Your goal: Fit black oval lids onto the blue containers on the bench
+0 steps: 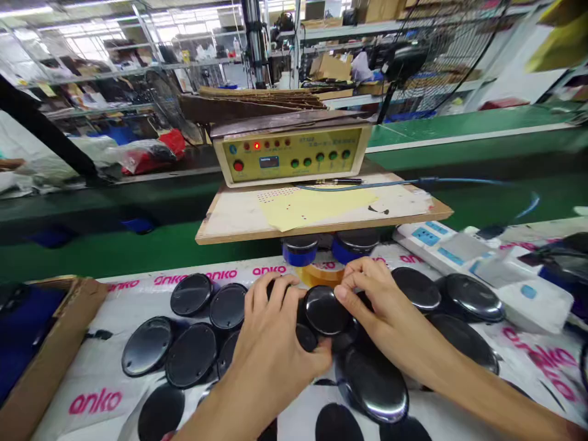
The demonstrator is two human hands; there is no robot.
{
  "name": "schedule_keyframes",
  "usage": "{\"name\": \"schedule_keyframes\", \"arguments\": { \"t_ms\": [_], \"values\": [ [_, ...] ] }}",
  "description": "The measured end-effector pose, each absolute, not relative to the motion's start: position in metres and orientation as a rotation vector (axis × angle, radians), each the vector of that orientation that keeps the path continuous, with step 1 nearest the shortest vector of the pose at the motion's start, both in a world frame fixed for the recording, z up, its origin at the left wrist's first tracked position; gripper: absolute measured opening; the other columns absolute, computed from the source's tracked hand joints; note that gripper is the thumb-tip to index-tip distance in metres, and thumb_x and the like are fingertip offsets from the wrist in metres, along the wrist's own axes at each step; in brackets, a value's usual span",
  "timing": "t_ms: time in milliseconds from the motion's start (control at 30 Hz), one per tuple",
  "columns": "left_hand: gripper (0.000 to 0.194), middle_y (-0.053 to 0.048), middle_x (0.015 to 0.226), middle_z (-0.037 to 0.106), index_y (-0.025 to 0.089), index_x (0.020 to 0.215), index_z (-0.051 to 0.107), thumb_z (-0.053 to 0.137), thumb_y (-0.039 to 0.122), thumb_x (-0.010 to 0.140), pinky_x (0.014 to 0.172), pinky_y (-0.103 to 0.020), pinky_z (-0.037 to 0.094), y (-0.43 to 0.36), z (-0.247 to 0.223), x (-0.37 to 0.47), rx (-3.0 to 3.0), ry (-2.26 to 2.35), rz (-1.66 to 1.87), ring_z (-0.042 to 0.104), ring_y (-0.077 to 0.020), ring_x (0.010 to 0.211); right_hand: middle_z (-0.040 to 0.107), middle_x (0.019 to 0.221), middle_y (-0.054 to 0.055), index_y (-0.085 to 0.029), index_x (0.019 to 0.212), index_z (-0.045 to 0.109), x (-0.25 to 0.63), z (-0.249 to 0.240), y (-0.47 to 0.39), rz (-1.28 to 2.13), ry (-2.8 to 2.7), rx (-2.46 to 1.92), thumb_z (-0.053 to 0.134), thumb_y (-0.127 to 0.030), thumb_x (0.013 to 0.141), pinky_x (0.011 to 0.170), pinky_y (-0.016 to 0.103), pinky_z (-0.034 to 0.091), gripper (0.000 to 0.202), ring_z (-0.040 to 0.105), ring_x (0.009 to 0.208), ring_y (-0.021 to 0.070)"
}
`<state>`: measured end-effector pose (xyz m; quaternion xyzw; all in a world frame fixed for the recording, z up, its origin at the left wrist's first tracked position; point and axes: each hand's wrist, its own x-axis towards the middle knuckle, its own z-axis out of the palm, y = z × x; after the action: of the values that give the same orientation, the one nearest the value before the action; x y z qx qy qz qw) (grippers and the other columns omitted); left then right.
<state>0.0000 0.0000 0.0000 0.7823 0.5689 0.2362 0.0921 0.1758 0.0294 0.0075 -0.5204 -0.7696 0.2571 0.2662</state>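
Note:
In the middle of the head view, a glossy black round part [327, 310] is held between my two hands. My left hand [275, 334] is closed around its left side, fingers curled over and thumb below, beside a smaller dark round piece [305, 337]. At the upper right rim, the thumb and bent fingers of my right hand [374, 297] pinch the part; what lies under those fingers is partly hidden. Just below sits a larger shiny black round piece [375, 383]. More black discs with small holes, such as this one [191, 355], lie to the left.
Behind my hands are a roll of amber tape [321, 275] and blue-and-black round units [299, 250] under a wooden shelf [321, 223] bearing a tester box [294, 156]. A white power strip [487, 269] lies right, a cardboard box [68, 343] left. Printed sheeting covers the table.

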Motion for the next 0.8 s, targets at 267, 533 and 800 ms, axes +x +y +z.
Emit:
{"name": "schedule_keyframes", "arguments": {
  "t_ms": [267,533,800],
  "values": [
    [0.033,-0.006,0.109,0.056,0.021,0.095,0.056,0.066,0.026,0.064,0.097,-0.051,0.036,0.0,0.0,0.001,2.338,1.685,0.705,0.04,-0.0289,0.114,0.046,0.09,0.005,-0.02,0.075,0.044,0.174,0.0,0.028,0.511,-2.13,-1.409,0.043,-0.023,0.094,0.078,0.041,0.038,0.019,0.039,0.087,0.0217],
    [0.032,-0.006,0.109,0.057,0.02,0.093,0.056,0.067,0.026,0.063,0.096,-0.051,0.036,0.0,0.0,0.001,2.331,1.693,0.7,0.04,-0.0295,0.114,0.044,0.087,0.004,-0.02,0.075,0.041,0.174,-0.002,0.027,0.428,-2.147,-1.367,0.046,-0.018,0.092,0.074,0.036,0.038,0.018,0.038,0.085,0.0202],
    [0.05,-0.006,0.124,0.055,0.023,0.119,0.052,0.068,0.039,0.074,0.098,-0.055,0.034,0.0,-0.003,-0.003,2.409,1.643,0.634,0.038,-0.0328,0.118,0.046,0.086,0.007,-0.019,0.078,0.042,0.173,-0.006,0.029,0.117,-2.338,-1.353,0.042,-0.018,0.092,0.07,0.039,0.038,0.014,0.04,0.081,0.0222]
  ]
}}
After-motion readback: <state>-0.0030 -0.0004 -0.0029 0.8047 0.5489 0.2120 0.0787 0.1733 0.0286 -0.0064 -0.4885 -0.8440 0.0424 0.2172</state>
